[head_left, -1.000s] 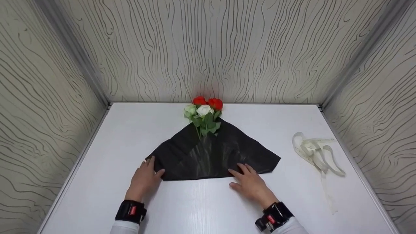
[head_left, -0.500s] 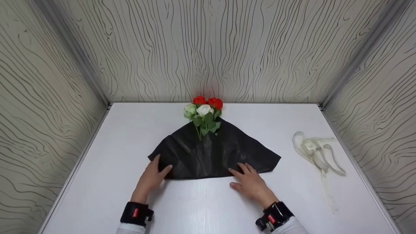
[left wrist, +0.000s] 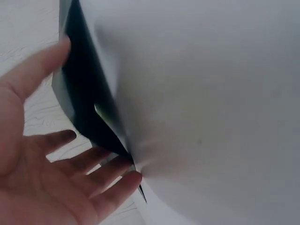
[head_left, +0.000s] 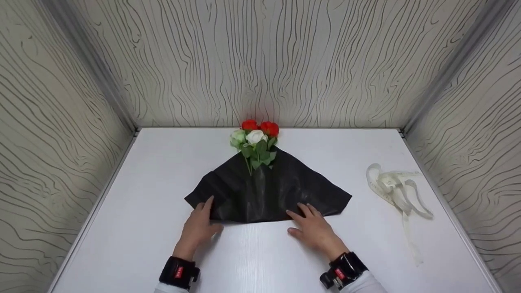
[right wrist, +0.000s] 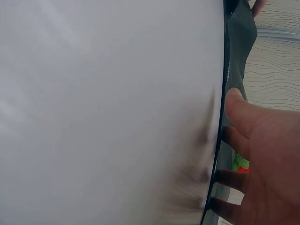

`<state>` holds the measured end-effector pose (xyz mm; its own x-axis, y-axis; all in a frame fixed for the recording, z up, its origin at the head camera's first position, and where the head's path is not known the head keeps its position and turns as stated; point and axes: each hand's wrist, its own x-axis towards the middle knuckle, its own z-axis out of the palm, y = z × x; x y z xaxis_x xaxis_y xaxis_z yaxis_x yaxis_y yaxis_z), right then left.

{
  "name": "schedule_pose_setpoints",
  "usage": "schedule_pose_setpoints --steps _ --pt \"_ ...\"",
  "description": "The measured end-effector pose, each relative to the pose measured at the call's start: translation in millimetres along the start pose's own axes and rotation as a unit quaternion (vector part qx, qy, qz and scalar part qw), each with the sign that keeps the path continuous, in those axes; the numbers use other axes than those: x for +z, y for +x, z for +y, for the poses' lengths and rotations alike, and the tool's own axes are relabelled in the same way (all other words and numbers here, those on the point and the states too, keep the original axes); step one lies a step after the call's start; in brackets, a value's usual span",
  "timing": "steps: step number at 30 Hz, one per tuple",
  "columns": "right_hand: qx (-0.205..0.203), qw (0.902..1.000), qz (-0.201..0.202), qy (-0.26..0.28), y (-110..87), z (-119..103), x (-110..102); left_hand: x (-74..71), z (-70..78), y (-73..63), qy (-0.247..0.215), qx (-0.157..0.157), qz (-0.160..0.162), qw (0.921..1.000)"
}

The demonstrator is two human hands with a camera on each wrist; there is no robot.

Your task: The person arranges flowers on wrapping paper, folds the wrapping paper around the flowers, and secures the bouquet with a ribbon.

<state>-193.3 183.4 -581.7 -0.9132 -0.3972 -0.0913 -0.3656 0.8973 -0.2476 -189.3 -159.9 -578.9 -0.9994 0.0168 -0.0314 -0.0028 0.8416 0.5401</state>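
Observation:
A sheet of black wrapping paper (head_left: 264,199) lies folded on the table in the head view. Artificial roses stick out of its top: two red roses (head_left: 269,129), a white rose (head_left: 256,137) and a pale green rose (head_left: 237,138), with leaves below; their lower stems are hidden. My left hand (head_left: 198,228) touches the lower left of the paper with loosely spread fingers. In the left wrist view, the near edge of the paper (left wrist: 79,70) stands off the table. My right hand (head_left: 316,232) rests its fingertips on the paper's lower right edge, fingers spread.
A tangled cream ribbon (head_left: 392,189) with printed letters lies on the right side of the white table (head_left: 252,260). Walls with a wood-grain pattern (head_left: 260,61) enclose the back and both sides.
My left hand has slid rightward and slightly toward me along the paper's lower left edge, and the paper there has creased and shifted. My right hand and the flowers have stayed put.

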Motion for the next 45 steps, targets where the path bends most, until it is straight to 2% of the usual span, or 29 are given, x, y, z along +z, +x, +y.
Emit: schedule_pose_setpoints --steps 6,11,15,18,24,26,29,32,36,40,45 --pt "0.0 1.0 0.006 0.006 -0.2 -0.8 0.6 1.0 5.1 -0.5 0.008 -0.008 0.073 0.9973" --pt "-0.003 1.0 0.005 0.003 0.2 0.5 0.8 4.2 10.9 -1.6 -0.047 -0.041 0.134 0.989" --pt "-0.001 1.0 0.003 0.003 -0.4 1.1 0.0 7.9 20.0 -0.7 -0.127 -0.069 0.167 0.9753" --pt "-0.001 1.0 0.003 0.004 -0.7 0.9 -0.5 10.4 28.5 0.5 -0.191 -0.08 0.181 0.9615" --pt "0.002 1.0 0.002 0.006 -0.9 0.1 -1.0 15.2 44.5 2.4 -0.266 -0.077 0.227 0.9337" --pt "0.005 1.0 0.002 0.008 -0.8 0.1 -1.1 17.2 48.6 3.2 -0.287 -0.061 0.224 0.9294" --pt "0.003 0.9999 0.006 0.009 -0.3 0.9 -0.1 21.0 53.7 3.3 -0.305 -0.037 0.175 0.9354" --pt "-0.001 1.0 0.005 0.005 0.0 2.0 1.7 26.5 58.1 2.7 -0.313 -0.019 0.098 0.9445" --pt "-0.002 1.0 0.004 0.004 -0.1 2.6 2.6 33.7 65.5 1.6 -0.308 -0.018 0.031 0.9507" --pt "-0.001 0.9999 0.007 0.008 0.0 2.2 1.9 39.0 71.4 3.1 -0.284 0.018 0.014 0.9585" --pt "-0.005 1.0 0.002 0.008 -0.2 2.3 1.2 43.6 77.8 7.1 -0.222 0.053 0.019 0.9733"
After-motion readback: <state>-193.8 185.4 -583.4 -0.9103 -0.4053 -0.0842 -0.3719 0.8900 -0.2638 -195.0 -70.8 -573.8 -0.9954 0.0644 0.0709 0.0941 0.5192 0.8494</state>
